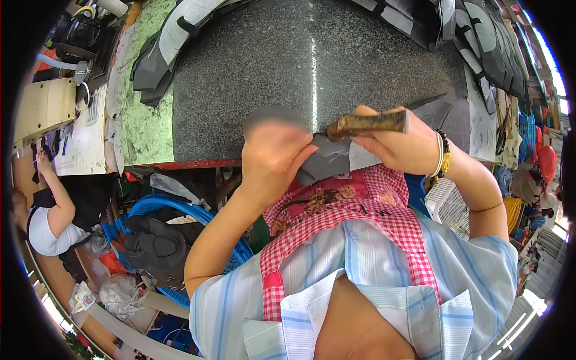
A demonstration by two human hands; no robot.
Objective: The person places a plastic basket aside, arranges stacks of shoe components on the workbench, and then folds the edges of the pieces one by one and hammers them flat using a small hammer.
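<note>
A dark grey flat piece (327,157) with a pale grey patch at its right lies at the near edge of the table, against my apron. My left hand (271,153) is closed at its left side, with the thumb along its edge; a blurred patch hides part of the fingers. My right hand (405,144) is wrapped round a worn brown bar-shaped tool (369,123), its rounded end at the top edge of the piece. The kind of tool cannot be made out. A beaded bracelet and a pale bangle circle my right wrist.
Stacks of dark grey and pale pieces (171,45) line the far left of the speckled black tabletop (252,66), with more pieces (489,42) at the far right. A blue basket (243,249) of black items stands below left. Another person's arm (60,201) shows at the left.
</note>
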